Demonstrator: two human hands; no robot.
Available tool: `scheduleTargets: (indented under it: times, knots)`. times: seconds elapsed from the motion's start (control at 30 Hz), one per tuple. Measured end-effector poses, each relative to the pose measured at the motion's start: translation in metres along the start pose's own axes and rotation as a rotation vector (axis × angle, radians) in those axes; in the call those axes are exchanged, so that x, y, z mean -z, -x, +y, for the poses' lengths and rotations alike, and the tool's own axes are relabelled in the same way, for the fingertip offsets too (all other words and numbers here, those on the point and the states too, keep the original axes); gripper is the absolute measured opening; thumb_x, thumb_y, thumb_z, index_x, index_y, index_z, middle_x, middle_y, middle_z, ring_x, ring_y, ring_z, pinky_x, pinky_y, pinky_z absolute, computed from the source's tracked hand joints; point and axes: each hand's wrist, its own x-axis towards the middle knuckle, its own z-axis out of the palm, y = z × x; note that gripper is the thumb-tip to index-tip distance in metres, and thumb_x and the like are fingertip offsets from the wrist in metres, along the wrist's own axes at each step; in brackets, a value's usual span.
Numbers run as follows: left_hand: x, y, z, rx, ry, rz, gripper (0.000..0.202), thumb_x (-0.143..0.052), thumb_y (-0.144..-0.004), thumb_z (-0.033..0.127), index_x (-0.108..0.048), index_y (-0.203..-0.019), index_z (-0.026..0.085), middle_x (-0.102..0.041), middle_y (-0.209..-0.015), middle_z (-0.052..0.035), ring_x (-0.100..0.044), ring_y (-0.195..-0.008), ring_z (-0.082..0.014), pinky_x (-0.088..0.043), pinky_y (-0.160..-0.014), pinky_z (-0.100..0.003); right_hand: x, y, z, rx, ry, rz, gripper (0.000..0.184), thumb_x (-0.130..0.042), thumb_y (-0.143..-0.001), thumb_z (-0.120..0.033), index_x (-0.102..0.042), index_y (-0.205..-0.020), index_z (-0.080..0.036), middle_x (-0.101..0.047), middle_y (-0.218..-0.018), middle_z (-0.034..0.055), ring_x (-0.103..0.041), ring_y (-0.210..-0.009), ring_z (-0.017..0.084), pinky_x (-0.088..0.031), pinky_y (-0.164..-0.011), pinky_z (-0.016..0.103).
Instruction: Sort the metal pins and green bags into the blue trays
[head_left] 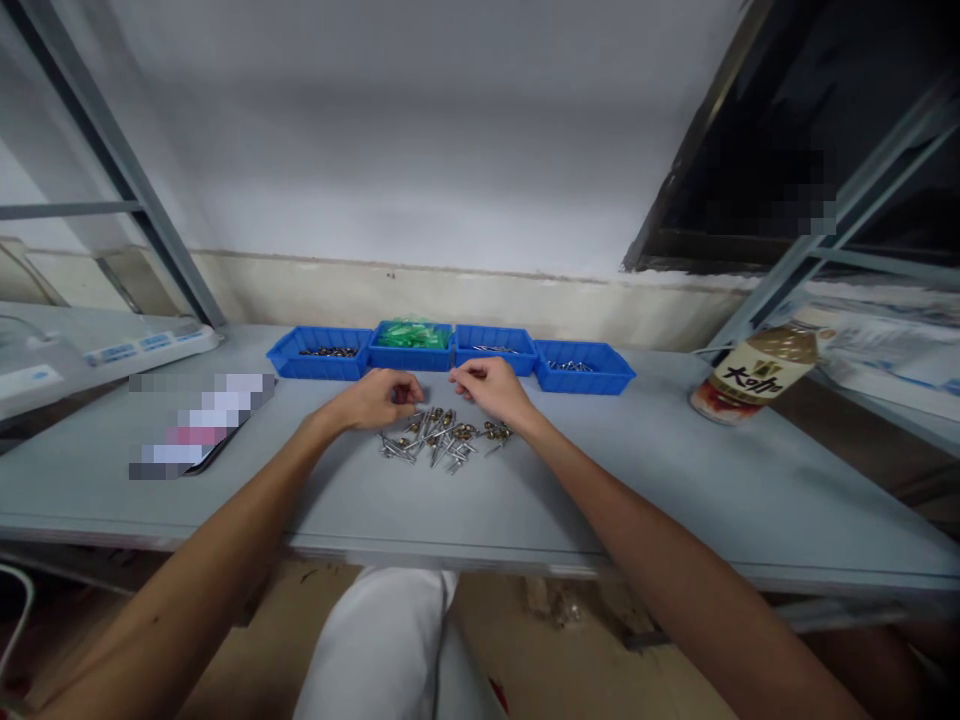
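Observation:
A heap of small metal screws and fasteners (442, 436) lies on the grey table (637, 480) in front of me. My left hand (379, 398) rests just behind the heap's left side, fingers curled together in a pinch around something too small to make out. My right hand (487, 385) hovers behind the heap's right side, fingers also bent and pinched close to the left hand's fingertips. Behind both hands stands a row of blue bins: one with dark parts (319, 354), one with green plastic pieces (412, 344), and two with metal parts (495, 347) (583, 366).
A bottle with a brown label (754, 373) lies tilted at the right of the table. A blurred flat object (196, 425) sits at the left. A white power strip (142, 345) lies at the far left. Metal shelf frames flank both sides; my white trouser leg shows below the table edge.

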Motion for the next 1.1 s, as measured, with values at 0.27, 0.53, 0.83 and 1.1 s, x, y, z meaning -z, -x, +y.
scheduleTargets:
  times: [0.27, 0.53, 0.83, 1.1]
  knots:
    - [-0.001, 0.000, -0.008, 0.020, -0.037, 0.004, 0.020, -0.056, -0.066, 0.023, -0.068, -0.081, 0.016, -0.066, -0.074, -0.0025, -0.055, -0.063, -0.0140, -0.042, -0.060, -0.023, -0.004, 0.004, 0.004, 0.099, 0.180, -0.047, 0.020, -0.058, -0.080, -0.027, -0.070, -0.068, -0.017, -0.067, -0.061, 0.0025, -0.058, -0.057, 0.013, -0.040, -0.058, 0.025]
    - [-0.002, 0.000, -0.004, 0.036, 0.068, -0.010, 0.019, -0.060, -0.071, 0.030, -0.068, -0.082, 0.016, -0.064, -0.069, -0.0012, -0.053, -0.060, -0.0132, -0.041, -0.056, -0.021, -0.007, 0.005, 0.007, 0.202, 0.245, -0.075, 0.026, -0.056, -0.082, -0.030, -0.066, -0.062, -0.017, -0.064, -0.057, 0.0007, -0.051, -0.055, 0.011, -0.033, -0.056, 0.024]
    - [0.002, -0.001, 0.002, 0.019, 0.177, 0.087, 0.019, -0.065, -0.074, 0.034, -0.070, -0.078, 0.017, -0.069, -0.077, -0.0040, -0.059, -0.070, -0.0154, -0.044, -0.063, -0.024, -0.006, 0.007, 0.002, 0.205, 0.248, -0.077, 0.022, -0.056, -0.083, -0.027, -0.068, -0.068, -0.017, -0.063, -0.058, -0.0001, -0.050, -0.055, 0.011, -0.033, -0.056, 0.023]
    - [-0.001, -0.005, 0.007, 0.003, 0.310, 0.321, 0.029, -0.071, -0.073, 0.043, -0.067, -0.081, 0.015, -0.066, -0.077, -0.0045, -0.060, -0.071, -0.0157, -0.047, -0.065, -0.027, -0.005, 0.005, 0.002, 0.187, 0.194, -0.089, 0.023, -0.056, -0.085, -0.030, -0.072, -0.076, -0.016, -0.068, -0.065, 0.0022, -0.057, -0.059, 0.012, -0.039, -0.059, 0.023]
